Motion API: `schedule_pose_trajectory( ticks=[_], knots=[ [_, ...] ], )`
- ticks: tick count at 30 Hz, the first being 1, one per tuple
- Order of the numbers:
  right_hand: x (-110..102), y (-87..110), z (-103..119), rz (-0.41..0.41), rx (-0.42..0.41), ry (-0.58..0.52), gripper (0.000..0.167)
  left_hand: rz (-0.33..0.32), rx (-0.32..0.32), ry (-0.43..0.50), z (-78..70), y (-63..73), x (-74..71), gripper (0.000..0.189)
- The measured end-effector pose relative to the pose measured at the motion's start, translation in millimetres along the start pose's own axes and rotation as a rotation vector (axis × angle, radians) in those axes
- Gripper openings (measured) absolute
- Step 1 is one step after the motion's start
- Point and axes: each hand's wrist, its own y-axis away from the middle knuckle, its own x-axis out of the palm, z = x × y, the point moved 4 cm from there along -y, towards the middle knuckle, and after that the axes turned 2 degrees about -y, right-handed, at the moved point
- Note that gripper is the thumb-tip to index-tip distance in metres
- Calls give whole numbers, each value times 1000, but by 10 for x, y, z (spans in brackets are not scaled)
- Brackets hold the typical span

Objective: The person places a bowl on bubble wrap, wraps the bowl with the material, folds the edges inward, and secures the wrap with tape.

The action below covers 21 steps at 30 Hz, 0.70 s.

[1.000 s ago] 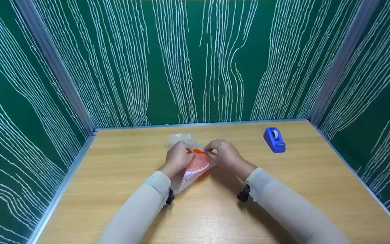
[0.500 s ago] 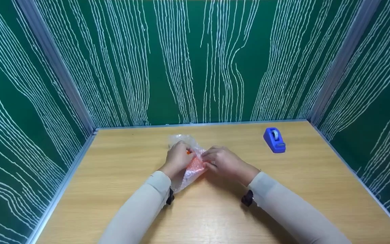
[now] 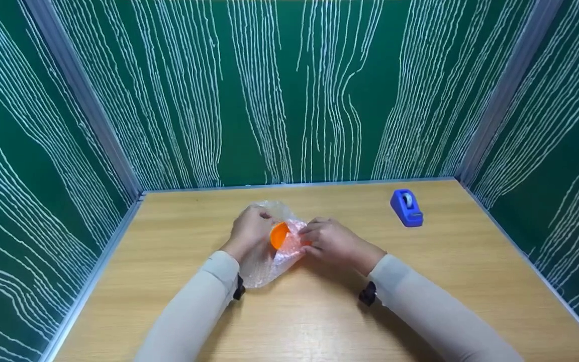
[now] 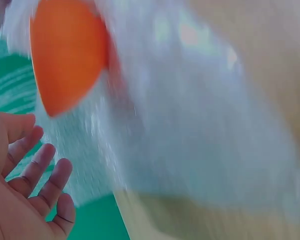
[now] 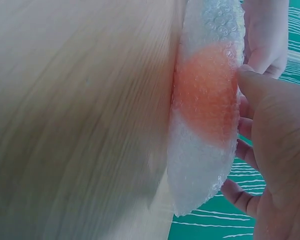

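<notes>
The orange object (image 3: 279,236) lies partly inside bubble wrap (image 3: 259,269) near the middle of the wooden surface (image 3: 159,236), its rounded orange end bare on the left and the rest showing through the clear film. The right hand (image 3: 332,240) holds the wrap at the covered end, thumb on one side and fingers on the other. The left hand (image 3: 250,229) is beside the bare end, fingers loosely spread; whether it touches the film I cannot tell. A blue tape dispenser (image 3: 407,208) stands well apart, toward the far right.
</notes>
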Motion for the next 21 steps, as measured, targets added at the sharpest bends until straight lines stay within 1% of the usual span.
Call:
schedule_pose_trajectory(
  ticks=[4,7,11,14,17,21],
  knots=[
    [11,-6,-26,5,-14,10,29,-56,12,-48,132,-118,-174,35],
    [15,-9,-40,9,-28,19,28,-71,11,-86,261,-212,-246,47],
    [7,-10,-34,17,-49,28,27,-26,-51,-53,431,-302,-242,56],
    [-11,-18,-16,18,-65,24,26,18,-91,-22,502,-346,-211,58],
    [-29,-29,-1,16,-77,21,25,48,-102,-10,526,-383,-188,58],
    [-8,-35,-15,19,-90,27,24,60,-100,3,539,-414,-161,57]
  ],
)
